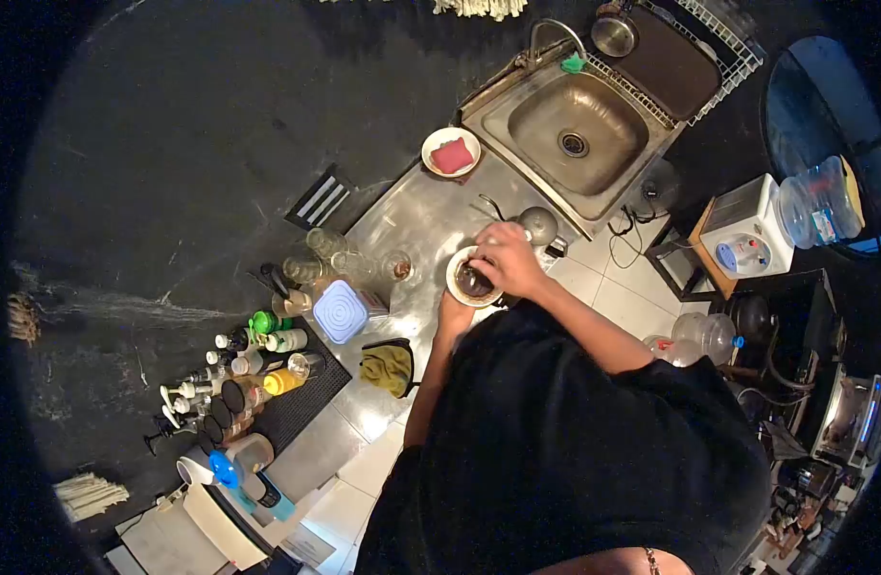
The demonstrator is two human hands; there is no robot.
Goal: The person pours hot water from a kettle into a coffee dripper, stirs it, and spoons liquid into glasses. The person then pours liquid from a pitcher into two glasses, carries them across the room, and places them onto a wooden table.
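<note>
A round white cup (456, 288) with something dark brown inside stands over the front edge of the steel counter. My left hand (455, 313) is closed around its lower side, with the fingers partly hidden beneath it. Over the rim, my right hand (506, 257) bends its fingers down towards the dark contents. Its fingertips are pressed together, and whatever they hold is too small to make out. Just beyond the right hand is a metal kettle (538, 225) with a thin curved spout. A clear glass (396, 265) stands left of the cup.
Beyond the steel counter (393, 216) is a sink (575, 110). A white bowl (439, 163) holds a red sponge (452, 155). To the left are glass jars (325, 244), a blue-lidded container (342, 311), a yellow-green cloth (387, 368) and several bottles (268, 350). A water dispenser (747, 230) stands right.
</note>
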